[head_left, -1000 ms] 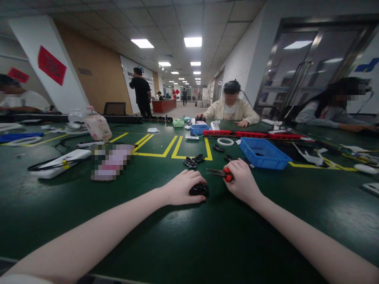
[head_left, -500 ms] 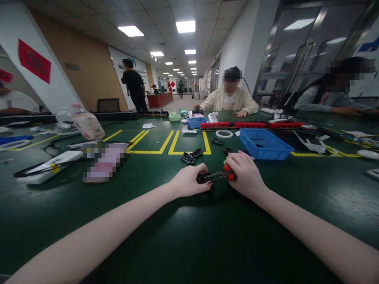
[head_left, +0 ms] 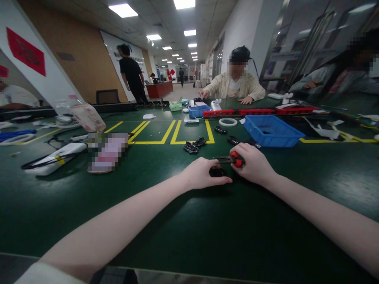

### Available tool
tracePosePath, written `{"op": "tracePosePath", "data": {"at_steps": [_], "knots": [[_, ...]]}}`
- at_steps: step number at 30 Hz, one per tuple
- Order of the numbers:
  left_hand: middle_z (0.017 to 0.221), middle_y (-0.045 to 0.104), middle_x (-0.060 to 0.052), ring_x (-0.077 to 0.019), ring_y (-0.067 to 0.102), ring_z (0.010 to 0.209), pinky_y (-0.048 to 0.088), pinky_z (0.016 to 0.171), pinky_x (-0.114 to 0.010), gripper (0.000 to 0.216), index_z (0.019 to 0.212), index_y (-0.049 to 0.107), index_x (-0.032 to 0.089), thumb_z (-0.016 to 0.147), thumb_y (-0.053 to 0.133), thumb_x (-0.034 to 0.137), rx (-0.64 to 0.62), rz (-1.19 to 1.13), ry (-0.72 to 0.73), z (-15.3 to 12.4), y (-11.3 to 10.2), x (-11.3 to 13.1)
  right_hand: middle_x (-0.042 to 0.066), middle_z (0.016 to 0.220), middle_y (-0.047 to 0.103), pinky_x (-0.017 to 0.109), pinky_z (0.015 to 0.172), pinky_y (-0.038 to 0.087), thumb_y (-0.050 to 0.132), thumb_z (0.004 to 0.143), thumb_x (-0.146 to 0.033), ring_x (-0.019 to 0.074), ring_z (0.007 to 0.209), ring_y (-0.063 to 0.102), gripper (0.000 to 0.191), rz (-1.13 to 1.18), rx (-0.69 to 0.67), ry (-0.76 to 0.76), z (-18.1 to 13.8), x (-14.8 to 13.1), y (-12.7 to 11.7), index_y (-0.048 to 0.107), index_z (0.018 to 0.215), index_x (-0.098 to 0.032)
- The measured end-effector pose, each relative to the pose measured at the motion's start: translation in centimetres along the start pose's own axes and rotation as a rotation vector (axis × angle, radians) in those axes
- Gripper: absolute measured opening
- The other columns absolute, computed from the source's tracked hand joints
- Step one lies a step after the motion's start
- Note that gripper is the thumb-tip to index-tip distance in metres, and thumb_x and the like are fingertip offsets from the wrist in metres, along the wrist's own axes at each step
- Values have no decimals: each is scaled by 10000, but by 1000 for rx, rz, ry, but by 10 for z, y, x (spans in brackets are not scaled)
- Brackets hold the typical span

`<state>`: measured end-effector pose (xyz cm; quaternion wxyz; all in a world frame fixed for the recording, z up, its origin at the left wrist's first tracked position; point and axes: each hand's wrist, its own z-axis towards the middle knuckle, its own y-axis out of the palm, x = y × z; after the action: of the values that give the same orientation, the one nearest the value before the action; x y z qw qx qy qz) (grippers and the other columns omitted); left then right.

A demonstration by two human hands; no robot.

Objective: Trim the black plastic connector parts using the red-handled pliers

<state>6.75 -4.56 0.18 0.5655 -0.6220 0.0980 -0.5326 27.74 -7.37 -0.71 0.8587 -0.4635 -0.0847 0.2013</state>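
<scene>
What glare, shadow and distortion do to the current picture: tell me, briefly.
Head view: ceiling lights burn white; head view: faint glare on the green table at right; head view: the pale column leans, likely lens distortion; head view: the black part in the left hand is too dark for detail.

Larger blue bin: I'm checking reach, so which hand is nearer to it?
Right. The right hand is just in front of the left end of the larger blue bin; the left hand is farther off, to the left of the right hand.
</scene>
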Motion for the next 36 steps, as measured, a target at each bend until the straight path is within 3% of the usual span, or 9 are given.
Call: {"op": "tracePosePath", "data": {"at_steps": [4, 7, 10, 22, 36], "knots": [[853, 694, -47, -159, 606, 694, 417, 598, -249, 457, 1045, 669, 147, 776, 660, 516, 29, -51, 47, 1, 0, -1, 102, 914, 589, 355, 704, 432, 553, 693, -179, 253, 821, 537, 133, 15, -28, -38, 1, -2, 0, 508, 818, -188], [681, 626, -1, -122, 537, 578, 351, 520, -231, 398, 834, 664, 142, 786, 635, 535, 48, -66, 13, 2, 1, 0, 98, 889, 591, 352, 701, 432, 544, 693, -176, 251, 814, 538, 127, 41, -8, -9, 1, 1, -3, 504, 814, -190], [583, 531, 29, -101, 464, 523, 292, 487, -229, 439, 653, 565, 150, 783, 615, 567, 52, -29, -32, 3, 0, 1, 90, 852, 593, 353, 700, 430, 537, 700, -184, 249, 804, 537, 127, 65, 11, 36, 0, 8, -5, 513, 825, -185], [556, 510, 42, -104, 461, 493, 271, 474, -224, 498, 628, 499, 178, 756, 580, 653, -21, 105, -58, 1, -1, 2, 75, 813, 590, 343, 670, 394, 546, 679, -207, 232, 755, 525, 106, 28, -154, -190, 1, 13, -2, 510, 777, -189], [563, 507, 40, -103, 458, 509, 267, 493, -222, 451, 643, 501, 182, 784, 569, 605, -16, 168, -28, 2, -1, 2, 66, 787, 581, 334, 658, 391, 553, 699, -222, 224, 739, 522, 88, -58, -149, -182, -2, 13, -6, 483, 750, -204]]}}
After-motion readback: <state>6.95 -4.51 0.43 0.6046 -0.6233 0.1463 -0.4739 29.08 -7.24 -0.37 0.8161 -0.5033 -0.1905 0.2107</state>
